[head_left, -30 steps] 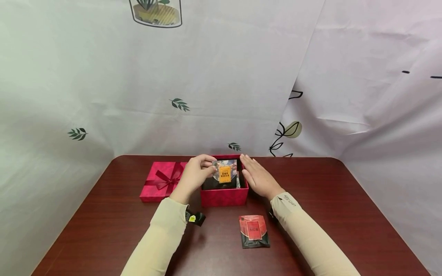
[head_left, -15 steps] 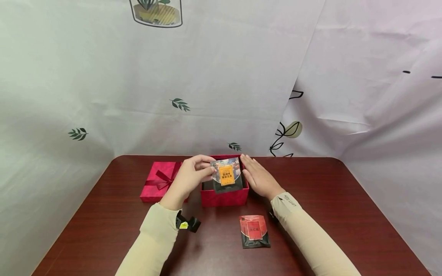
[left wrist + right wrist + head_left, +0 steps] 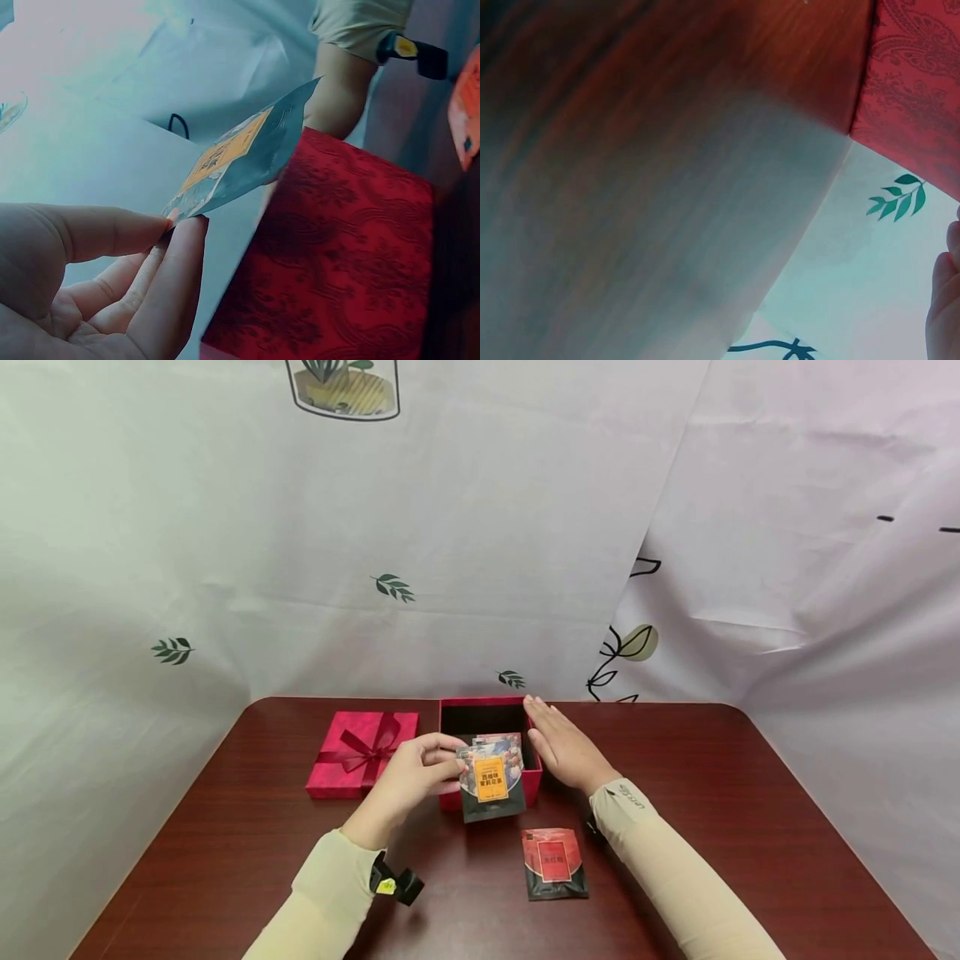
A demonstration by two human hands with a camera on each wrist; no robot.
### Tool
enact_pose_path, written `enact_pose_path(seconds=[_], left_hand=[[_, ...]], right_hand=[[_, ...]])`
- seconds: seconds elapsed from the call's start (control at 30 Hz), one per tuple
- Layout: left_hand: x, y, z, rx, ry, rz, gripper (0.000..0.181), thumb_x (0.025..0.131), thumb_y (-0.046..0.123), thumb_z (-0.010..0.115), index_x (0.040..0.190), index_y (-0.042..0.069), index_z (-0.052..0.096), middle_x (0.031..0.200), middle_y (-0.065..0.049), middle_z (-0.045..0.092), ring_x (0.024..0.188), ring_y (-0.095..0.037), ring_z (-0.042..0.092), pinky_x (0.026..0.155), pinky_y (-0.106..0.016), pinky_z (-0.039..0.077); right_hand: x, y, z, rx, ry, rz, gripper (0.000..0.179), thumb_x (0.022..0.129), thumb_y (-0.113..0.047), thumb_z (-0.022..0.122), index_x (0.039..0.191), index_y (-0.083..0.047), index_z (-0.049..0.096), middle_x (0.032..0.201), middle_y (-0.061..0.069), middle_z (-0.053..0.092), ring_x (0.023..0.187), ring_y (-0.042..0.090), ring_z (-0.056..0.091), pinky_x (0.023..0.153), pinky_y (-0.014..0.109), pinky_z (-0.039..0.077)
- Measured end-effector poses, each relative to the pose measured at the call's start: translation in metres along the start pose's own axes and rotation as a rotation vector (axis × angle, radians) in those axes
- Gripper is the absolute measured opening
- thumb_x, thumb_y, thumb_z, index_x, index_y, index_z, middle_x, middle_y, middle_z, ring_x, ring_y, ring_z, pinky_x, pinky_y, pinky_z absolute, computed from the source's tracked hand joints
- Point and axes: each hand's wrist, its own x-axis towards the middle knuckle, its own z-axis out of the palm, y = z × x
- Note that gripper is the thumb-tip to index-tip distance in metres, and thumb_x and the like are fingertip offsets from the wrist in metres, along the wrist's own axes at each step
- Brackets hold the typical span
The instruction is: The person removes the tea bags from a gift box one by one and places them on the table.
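Orange-labelled sachet (image 3: pixel 491 781) is held at the near side of the red box (image 3: pixel 345 240), near wall partly covered by it in the head view; contact with the rim can't be told. Its left edge is pinched between thumb and fingers of the left hand (image 3: pixel 412 781), so most of the printed face is left uncovered, probably a light edge grip chosen because the packet is thin and flat. A second sachet (image 3: pixel 504 740) is seen just behind it, mostly hidden; whether it is pinched too or lies in the box can't be told. The box's right wall is touched by the right hand (image 3: pixel 568 745), fingers straight, nothing grasped, presumably laid there so the box is kept from sliding. Red sachet (image 3: pixel 555 864) is laid flat on the table (image 3: pixel 712 793), near side, label up, apart from both hands. Lid (image 3: pixel 348 727) with ribbon bow (image 3: pixel 367 752) is set left of the box, likely to leave the box top accessible. Patterned cloth (image 3: pixel 510 527) is hung beyond the far table edge
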Motion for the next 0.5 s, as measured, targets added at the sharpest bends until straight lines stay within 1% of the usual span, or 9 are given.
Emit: enact_pose_path(seconds=[0.13, 0.27, 0.33, 0.5], left_hand=[[-0.005, -0.007, 0.001, 0.002, -0.03, 0.0, 0.027, 0.094, 0.003, 0.069, 0.119, -0.005, 0.063, 0.098, -0.014, 0.071, 0.086, -0.019, 0.069, 0.079, -0.039, 0.061], [-0.01, -0.013, 0.004, -0.014, -0.09, 0.018, 0.027, 0.094, 0.001, 0.068, 0.118, -0.008, 0.062, 0.094, -0.013, 0.072, 0.084, -0.018, 0.07, 0.078, -0.039, 0.061], [-0.013, -0.016, 0.005, -0.013, -0.108, 0.02, 0.027, 0.093, 0.001, 0.068, 0.118, -0.008, 0.062, 0.093, -0.012, 0.073, 0.083, -0.017, 0.07, 0.077, -0.039, 0.061], [-0.017, -0.024, 0.009, -0.005, -0.127, 0.01, 0.025, 0.093, 0.001, 0.068, 0.116, -0.008, 0.063, 0.092, -0.011, 0.072, 0.083, -0.017, 0.069, 0.077, -0.039, 0.061]], right_hand=[[-0.001, 0.0, 0.0, 0.001, -0.007, 0.013, 0.056, 0.107, -0.021, 0.046, 0.157, 0.0, 0.031, 0.163, 0.013, 0.031, 0.153, 0.028, 0.023, 0.123, 0.045, 0.02], [-0.001, 0.0, 0.0, 0.001, -0.003, 0.012, 0.056, 0.107, -0.02, 0.047, 0.157, 0.0, 0.031, 0.163, 0.014, 0.031, 0.152, 0.031, 0.025, 0.122, 0.047, 0.021], [-0.001, 0.0, -0.001, 0.003, -0.002, 0.011, 0.056, 0.107, -0.02, 0.047, 0.157, 0.0, 0.031, 0.163, 0.014, 0.031, 0.152, 0.031, 0.025, 0.122, 0.048, 0.022], [-0.001, 0.0, -0.001, -0.002, -0.009, 0.011, 0.057, 0.106, -0.02, 0.047, 0.157, 0.0, 0.03, 0.164, 0.013, 0.03, 0.153, 0.028, 0.022, 0.122, 0.048, 0.022]])
